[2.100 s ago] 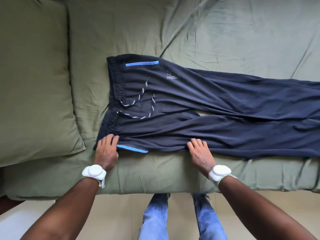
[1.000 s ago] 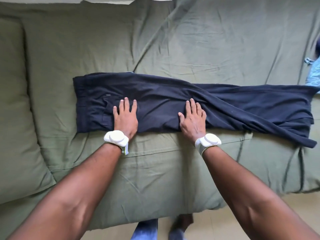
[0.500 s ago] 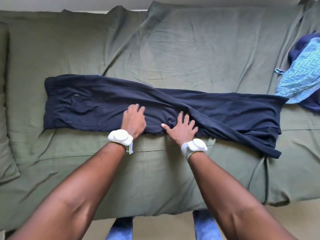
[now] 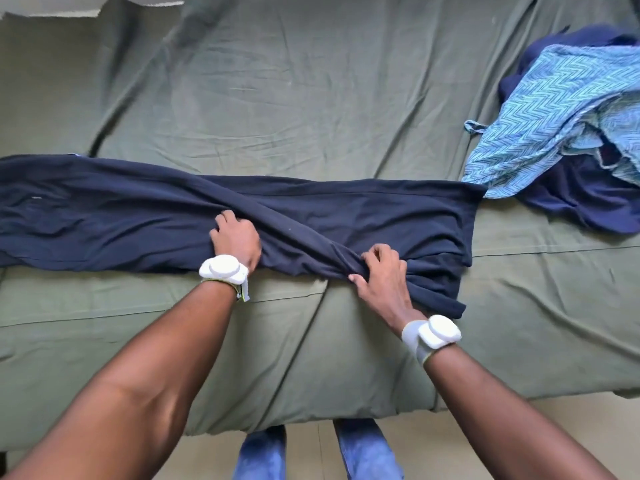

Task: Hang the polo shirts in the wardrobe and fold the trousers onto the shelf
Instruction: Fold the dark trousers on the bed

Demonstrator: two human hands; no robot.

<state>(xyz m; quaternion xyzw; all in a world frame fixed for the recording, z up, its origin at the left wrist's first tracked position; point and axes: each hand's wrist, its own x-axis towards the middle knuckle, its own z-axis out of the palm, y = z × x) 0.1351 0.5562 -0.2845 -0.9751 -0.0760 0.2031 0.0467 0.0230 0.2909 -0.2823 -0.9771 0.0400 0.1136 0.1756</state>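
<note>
Dark navy trousers (image 4: 104,216) lie lengthwise across the green bed, folded in half leg over leg, waist off to the left and cuffs at the right. My left hand (image 4: 235,239) rests on the middle of the trousers with its fingers curled into the cloth. Further right, my right hand (image 4: 381,275) pinches a bunched fold of the upper leg near the near edge. The leg ends (image 4: 440,278) lie crooked beyond that hand.
A heap of clothes sits at the right: a blue zigzag-patterned garment (image 4: 554,109) over a dark blue one (image 4: 581,199). The green bedsheet (image 4: 311,81) is wrinkled. The bed's near edge (image 4: 311,414) runs just above my feet.
The view has shifted right along the bed. Both hands slid right along the trousers. The right hand went from flat on the cloth to gripping a fold near the cuffs.
</note>
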